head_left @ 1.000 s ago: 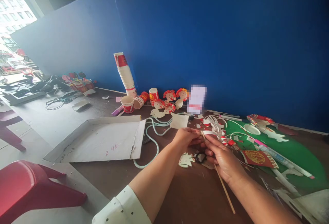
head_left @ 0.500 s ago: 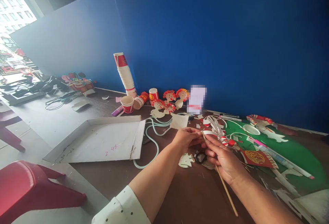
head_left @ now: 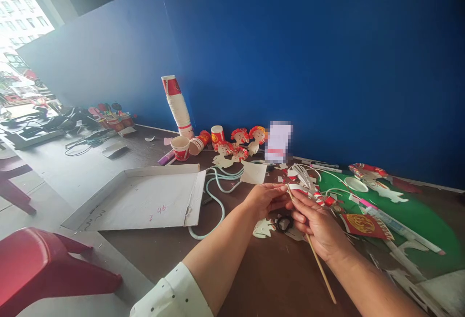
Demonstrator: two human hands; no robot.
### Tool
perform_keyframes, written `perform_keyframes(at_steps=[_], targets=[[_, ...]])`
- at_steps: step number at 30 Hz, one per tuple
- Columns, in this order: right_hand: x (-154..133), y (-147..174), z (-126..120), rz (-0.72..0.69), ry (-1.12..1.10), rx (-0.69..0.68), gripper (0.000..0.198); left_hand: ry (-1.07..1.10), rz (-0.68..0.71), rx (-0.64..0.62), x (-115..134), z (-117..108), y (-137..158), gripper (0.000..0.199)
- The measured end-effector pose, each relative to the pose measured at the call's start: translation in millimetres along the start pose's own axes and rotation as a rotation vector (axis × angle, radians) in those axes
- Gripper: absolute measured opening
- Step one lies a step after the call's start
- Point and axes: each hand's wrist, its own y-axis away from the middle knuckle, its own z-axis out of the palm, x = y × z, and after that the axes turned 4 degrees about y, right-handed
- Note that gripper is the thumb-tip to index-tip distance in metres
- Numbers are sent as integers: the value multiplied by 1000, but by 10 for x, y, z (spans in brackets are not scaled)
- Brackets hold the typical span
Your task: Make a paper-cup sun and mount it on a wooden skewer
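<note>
My right hand (head_left: 317, 222) is closed around a thin wooden stick (head_left: 321, 274), which slants down toward me past the palm. My left hand (head_left: 269, 198) pinches at the upper tip of the stick, where a white and red paper strip (head_left: 298, 188) meets it. The fingers partly hide how the strip sits on the stick. Below the hands lie a cut white paper piece (head_left: 263, 229) and black-handled scissors (head_left: 283, 223), partly covered by my right fingers. Beyond my right hand is a bundle of cut paper cup strips (head_left: 305, 175).
To the left lies a shallow white box (head_left: 145, 200); a pale cable (head_left: 222, 205) loops beside it. A tall cup stack (head_left: 178, 108) and paper figures (head_left: 240, 136) stand by the blue wall (head_left: 290, 55). A green mat (head_left: 425, 225) holds a marker (head_left: 405, 228) and scraps. A red stool (head_left: 39, 268) is lower left.
Both hands stay almost in place at the stick's tip, with only slight finger movement. The view has shifted a little; nothing has been let go.
</note>
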Motion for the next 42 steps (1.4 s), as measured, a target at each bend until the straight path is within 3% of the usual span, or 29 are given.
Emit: perform_keyframes(at_steps=[7,11,17,21,27,34,42], targets=[[5,-3,1,-27,46,-5,34,13,37,-87,-67,-7,-22,31],[23,-6,-7,-96,246,58,35,6,68,-114,-100,-6,-36,34],[50,-32,-70,-316,769,144,34,-64,67,45,-70,61,-8,31],[47,-33,-65,-425,934,144,41,-84,50,142,-37,116,20,24],[19,0,10,-302,848,84,48,-86,-25,176,-20,97,24,19],[102,7,52,-128,594,50,54,-90,26,237,-36,116,-15,13],[94,17,65,-95,494,43,57,-93,-3,272,-7,157,2,13]])
